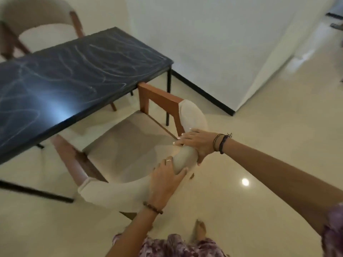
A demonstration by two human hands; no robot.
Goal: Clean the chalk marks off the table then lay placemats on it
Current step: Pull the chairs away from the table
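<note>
Both hands on the curved padded backrest (183, 160) of the near chair (130, 145). Left hand (165, 180) grips the top of the backrest, thumb on the outer face, fingers curled over to the inner side. Right hand (196, 141) holds the same rail just beyond it, fingers lying over the top and pointing toward the table, thumb underneath. The two hands sit just beside each other, apart.

Chair: beige seat, brown wooden frame, front of the seat tucked under the table edge.

Table (130, 84): dark top on thin black legs, up and to the left of the hands, well apart from them, with the chair seat between. Long axis runs from lower left of view to upper right; the short end nearest the white wall (213, 43) points right. Chalk marks (87, 65), pale loops and strokes, cover most of the top.

Second chair (37, 19) at the far side of the table. Glossy cream floor (259, 145) all round.
</note>
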